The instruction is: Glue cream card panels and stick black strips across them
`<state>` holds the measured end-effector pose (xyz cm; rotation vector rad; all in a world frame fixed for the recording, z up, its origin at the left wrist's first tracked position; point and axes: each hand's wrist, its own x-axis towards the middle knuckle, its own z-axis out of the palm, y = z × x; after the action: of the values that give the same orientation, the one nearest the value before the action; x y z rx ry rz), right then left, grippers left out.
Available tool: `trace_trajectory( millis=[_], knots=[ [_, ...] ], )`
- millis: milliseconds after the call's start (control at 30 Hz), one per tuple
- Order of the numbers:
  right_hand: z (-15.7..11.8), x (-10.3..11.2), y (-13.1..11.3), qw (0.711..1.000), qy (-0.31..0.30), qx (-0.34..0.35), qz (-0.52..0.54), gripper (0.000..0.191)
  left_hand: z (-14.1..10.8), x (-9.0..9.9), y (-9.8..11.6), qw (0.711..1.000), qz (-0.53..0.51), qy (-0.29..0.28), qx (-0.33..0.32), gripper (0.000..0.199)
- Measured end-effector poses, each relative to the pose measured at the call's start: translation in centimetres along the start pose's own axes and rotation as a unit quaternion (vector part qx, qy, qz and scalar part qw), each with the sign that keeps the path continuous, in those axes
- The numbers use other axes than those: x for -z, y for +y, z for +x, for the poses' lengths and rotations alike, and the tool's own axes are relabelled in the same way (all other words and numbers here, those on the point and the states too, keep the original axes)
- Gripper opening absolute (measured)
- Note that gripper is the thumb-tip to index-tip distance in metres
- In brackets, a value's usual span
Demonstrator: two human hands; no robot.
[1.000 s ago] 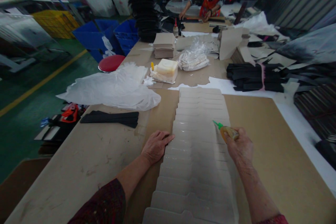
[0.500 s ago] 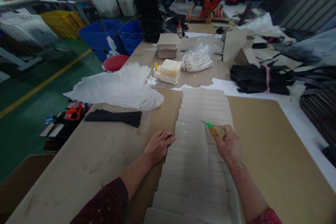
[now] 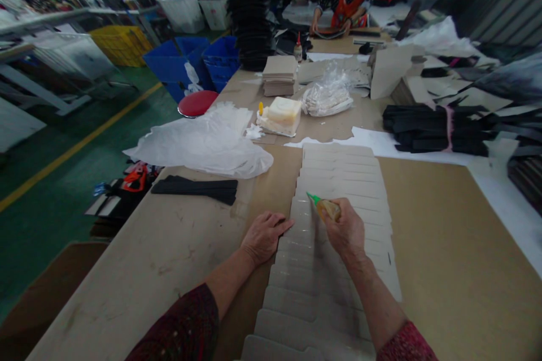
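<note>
"Down the middle of the brown board (image 3: 444, 225), in front of you, runs a row of thin, pale grey cards (image 3: 341, 180), overlapping like roof tiles. Your right hand (image 3: 348, 228) is over them. What does it hold?"

"Your fingers are closed around a small amber bottle (image 3: 329, 210), tilted above the cards, its green nozzle (image 3: 312, 198) pointing away and to the left. Whether the tip touches is unclear."

"And your left hand (image 3: 263, 237)?"

"It lies palm down at the row's left edge, one digit reaching onto the cards, clamped on nothing that shows. Shiny streaks run near that edge. Black strips (image 3: 199, 189) and a white plastic sheet (image 3: 203, 144) lie farther left."

"How would each handle, as you judge it?"

"The bottle looks light and soft enough to squeeze; its wide body, behind the nozzle, suits your grip. The cards seem light, fairly stiff but bendable, and could slide under a push. The streaks may be wet and slippery, so dry outer edges look the better hold."
</note>
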<state>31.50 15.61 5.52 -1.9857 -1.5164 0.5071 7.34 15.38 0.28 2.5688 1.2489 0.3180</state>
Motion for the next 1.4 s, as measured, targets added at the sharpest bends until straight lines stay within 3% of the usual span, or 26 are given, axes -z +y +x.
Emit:
trace_trajectory(
  millis=[233, 400, 700, 1067, 1267, 1400],
  knots=[
    [-0.2, -1.4, -1.4, 0.999, -0.006, 0.019, 0.032, 0.026, 0.0, -0.1, -0.1, 1.0, 0.002, 0.0, -0.001, 0.045],
    [0.1, -0.6, -1.0, 1.0, -0.001, 0.009, 0.01, 0.025, 0.0, 0.0, -0.2, 1.0, 0.004, 0.005, -0.003, 0.046],
    [0.3, 4.0, 3.4, 0.995, 0.04, -0.07, -0.057, 0.032, 0.1, -0.1, -0.1, 1.0, 0.008, 0.013, -0.006, 0.044],
    [-0.1, 8.0, 8.2, 0.981, 0.099, -0.133, -0.105, 0.041, 0.1, -0.1, -0.3, 1.0, 0.013, 0.011, -0.013, 0.05],
    [0.0, 9.6, 10.8, 0.968, 0.116, -0.169, -0.143, 0.039, 0.0, -0.3, -0.5, 1.0, 0.007, 0.018, -0.011, 0.052],
    [-0.2, 9.5, 11.1, 0.969, 0.13, -0.163, -0.133, 0.038, 0.1, -0.2, -0.5, 1.0, -0.003, 0.024, -0.015, 0.048]
  ],
)
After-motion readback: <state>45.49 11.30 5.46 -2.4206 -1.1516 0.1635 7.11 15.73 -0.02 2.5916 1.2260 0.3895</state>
